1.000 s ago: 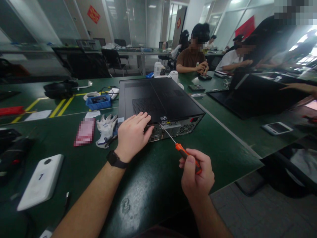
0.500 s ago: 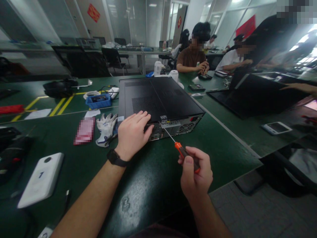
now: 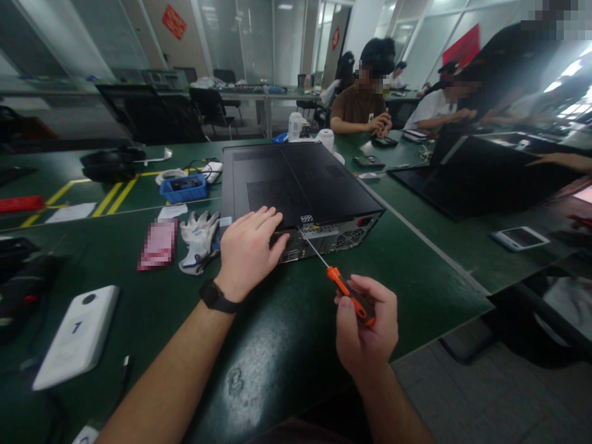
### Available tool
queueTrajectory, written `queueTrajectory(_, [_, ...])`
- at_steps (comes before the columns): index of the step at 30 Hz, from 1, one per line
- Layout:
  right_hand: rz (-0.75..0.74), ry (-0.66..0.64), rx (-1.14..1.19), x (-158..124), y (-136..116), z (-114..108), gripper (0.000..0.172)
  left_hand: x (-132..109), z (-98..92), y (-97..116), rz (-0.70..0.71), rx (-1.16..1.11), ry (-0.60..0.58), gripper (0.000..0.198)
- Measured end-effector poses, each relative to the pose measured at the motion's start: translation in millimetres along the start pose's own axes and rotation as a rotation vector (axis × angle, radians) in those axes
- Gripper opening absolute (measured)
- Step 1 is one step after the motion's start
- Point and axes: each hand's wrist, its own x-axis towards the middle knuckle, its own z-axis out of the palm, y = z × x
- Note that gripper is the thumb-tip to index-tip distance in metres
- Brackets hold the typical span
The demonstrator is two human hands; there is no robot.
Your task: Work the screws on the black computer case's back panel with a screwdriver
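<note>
The right hand (image 3: 370,320) grasps the orange and dark screwdriver (image 3: 340,280), whose tip is at the back panel (image 3: 324,233) of the computer case (image 3: 319,179). The left hand (image 3: 247,250), unclenched, rests on this case, which lies flat on the green table (image 3: 416,271).

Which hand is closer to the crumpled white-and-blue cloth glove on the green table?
Left. The left hand is just beside the glove, resting on the boxy black computer case; the right hand is farther off, gripping the orange-and-dark screwdriver.
</note>
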Motion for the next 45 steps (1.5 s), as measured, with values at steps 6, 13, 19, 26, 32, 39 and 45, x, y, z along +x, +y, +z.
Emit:
queueTrajectory(6, [0.034,-0.001,-0.059,-1,0,1,0.018,0,2.9,2,-0.009,-0.022,0.026,0.027])
queueTrajectory(13, [0.061,-0.048,-0.034,-1,-1,-2,0.018,4,10.5,12,0.048,-0.106,0.051,0.016])
queueTrajectory(19, [0.034,-0.057,-0.038,-1,0,-3,0.018,7,15.5,17,0.033,-0.147,0.104,0.009])
queueTrajectory(26, [0.038,-0.076,-0.040,-2,2,-2,0.018,7,20.2,19,0.012,-0.148,0.140,0.008])
queueTrajectory(32, [0.054,-0.084,-0.031,-5,4,-2,0.018,6,24.6,19,0.028,-0.140,0.174,0.008])
queueTrajectory(39, [0.053,-0.090,-0.024,-6,4,-2,0.018,5,26.3,17,0.046,-0.142,0.197,0.010])
queueTrajectory(45, [0.045,-0.095,-0.036,-5,5,-2,0.019,4,26.6,17,0.061,-0.147,0.216,0.013])
